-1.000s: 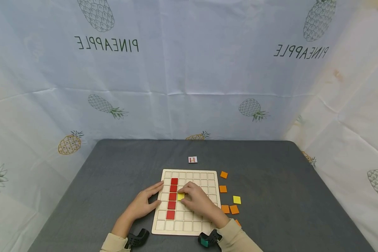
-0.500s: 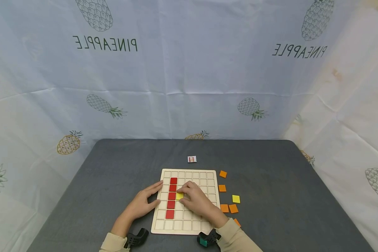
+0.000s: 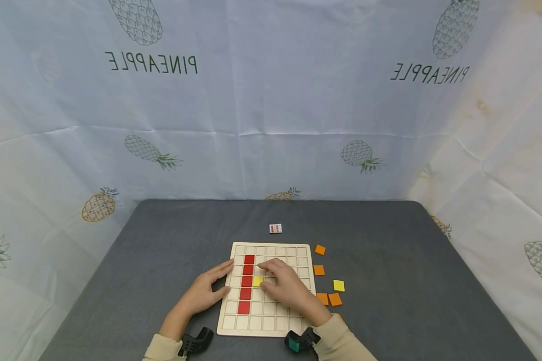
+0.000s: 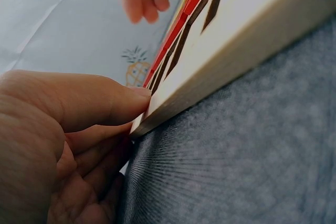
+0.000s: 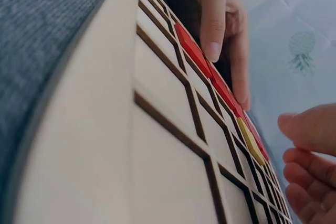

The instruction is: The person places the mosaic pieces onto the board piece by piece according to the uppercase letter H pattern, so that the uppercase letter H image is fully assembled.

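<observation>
A pale wooden grid board (image 3: 271,323) lies on the table, with a column of several red square tiles (image 3: 246,282) set in its cells. Beside the middle red tile, a yellow tile (image 3: 258,281) sits in a cell of the column to the right. My right hand (image 3: 285,285) hovers over the board just right of this yellow tile, thumb and fingers spread apart and holding nothing. At the board's left edge rests my left hand (image 3: 203,291), fingers fairly straight; its thumb (image 4: 118,100) touches the rim in the left wrist view.
Several orange tiles (image 3: 318,270) and another yellow tile (image 3: 339,285) lie on the dark table (image 3: 411,281) to the right of the board. Behind the board is a small card (image 3: 275,228) with a coloured grid pattern. A pineapple-print cloth (image 3: 280,100) hangs beyond the table.
My right hand has let go of the yellow tile, its fingers parting and lifting slightly away; the tile stays in its cell. My left hand has not moved.
</observation>
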Demonstrator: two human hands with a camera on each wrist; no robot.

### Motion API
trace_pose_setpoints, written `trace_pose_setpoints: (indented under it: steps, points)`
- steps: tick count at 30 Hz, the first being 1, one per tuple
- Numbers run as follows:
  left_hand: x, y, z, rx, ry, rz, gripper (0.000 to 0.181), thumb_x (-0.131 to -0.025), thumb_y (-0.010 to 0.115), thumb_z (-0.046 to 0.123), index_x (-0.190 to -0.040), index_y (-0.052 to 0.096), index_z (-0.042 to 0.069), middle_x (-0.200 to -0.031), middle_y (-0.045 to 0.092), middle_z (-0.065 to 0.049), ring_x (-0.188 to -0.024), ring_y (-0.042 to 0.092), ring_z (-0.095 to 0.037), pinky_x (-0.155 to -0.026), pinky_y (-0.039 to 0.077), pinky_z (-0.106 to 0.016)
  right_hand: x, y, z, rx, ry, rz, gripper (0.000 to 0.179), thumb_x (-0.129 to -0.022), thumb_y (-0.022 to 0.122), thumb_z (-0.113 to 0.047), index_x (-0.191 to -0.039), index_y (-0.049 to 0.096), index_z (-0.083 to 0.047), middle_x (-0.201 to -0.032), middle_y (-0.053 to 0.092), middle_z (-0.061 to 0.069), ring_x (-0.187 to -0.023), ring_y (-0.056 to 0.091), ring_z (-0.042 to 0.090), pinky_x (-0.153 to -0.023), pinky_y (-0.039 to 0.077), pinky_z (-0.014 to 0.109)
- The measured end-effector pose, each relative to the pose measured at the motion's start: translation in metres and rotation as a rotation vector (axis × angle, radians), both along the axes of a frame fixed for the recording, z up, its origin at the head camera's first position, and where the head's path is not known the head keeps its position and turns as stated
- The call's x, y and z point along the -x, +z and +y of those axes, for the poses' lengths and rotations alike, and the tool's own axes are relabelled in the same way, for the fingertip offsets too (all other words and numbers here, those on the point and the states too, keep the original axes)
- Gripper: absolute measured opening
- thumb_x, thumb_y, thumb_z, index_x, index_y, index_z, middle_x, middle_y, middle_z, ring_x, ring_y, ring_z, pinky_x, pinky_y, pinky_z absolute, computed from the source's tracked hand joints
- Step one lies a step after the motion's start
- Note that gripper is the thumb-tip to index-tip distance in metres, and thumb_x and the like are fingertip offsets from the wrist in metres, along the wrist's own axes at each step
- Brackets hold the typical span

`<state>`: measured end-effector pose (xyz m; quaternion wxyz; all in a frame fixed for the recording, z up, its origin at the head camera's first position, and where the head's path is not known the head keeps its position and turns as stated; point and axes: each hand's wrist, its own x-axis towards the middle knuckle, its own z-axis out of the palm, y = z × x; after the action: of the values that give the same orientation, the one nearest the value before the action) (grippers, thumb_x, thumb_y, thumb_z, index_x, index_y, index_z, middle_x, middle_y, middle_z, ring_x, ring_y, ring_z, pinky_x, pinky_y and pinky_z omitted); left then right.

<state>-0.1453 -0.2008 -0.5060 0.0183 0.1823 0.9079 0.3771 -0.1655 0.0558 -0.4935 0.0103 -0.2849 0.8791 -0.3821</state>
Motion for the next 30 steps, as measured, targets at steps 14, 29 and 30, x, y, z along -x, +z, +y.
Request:
trace_pose_setpoints:
  steps: [14, 29, 30]
  points:
    - [0.001, 0.001, 0.0, -0.001, -0.006, 0.005, 0.057, -0.088, 0.064, 0.02, -0.139, 0.047, 0.003, -0.149, 0.042, -0.005, -0.136, 0.039, -0.031, -0.102, 0.039, -0.052, -0.005, 0.015, 0.051, 0.047, -0.026, -0.009, 0.044, -0.087, 0.067, -0.014, -0.129, 0.058, -0.006, -0.125, 0.059, 0.004, -0.11, 0.059, 0.024, -0.089, 0.051, 0.041]
    - [0.002, -0.001, 0.0, 0.004, -0.014, 0.007, 0.057, -0.089, 0.063, 0.022, -0.14, 0.046, 0.003, -0.149, 0.041, -0.005, -0.136, 0.039, -0.031, -0.102, 0.039, -0.052, -0.01, -0.001, 0.139, 0.049, -0.205, 0.018, 0.045, -0.084, 0.072, -0.02, -0.127, 0.061, -0.011, -0.122, 0.061, 0.0, -0.106, 0.061, 0.021, -0.087, 0.052, 0.036]
    - [0.002, -0.001, 0.0, 0.004, -0.014, 0.007, 0.057, -0.089, 0.063, 0.022, -0.14, 0.047, 0.003, -0.149, 0.041, -0.005, -0.136, 0.039, -0.031, -0.102, 0.039, -0.052, -0.011, -0.003, 0.144, 0.05, -0.223, 0.02, 0.044, -0.084, 0.072, -0.02, -0.126, 0.061, -0.011, -0.121, 0.062, 0.0, -0.107, 0.062, 0.02, -0.087, 0.053, 0.035]
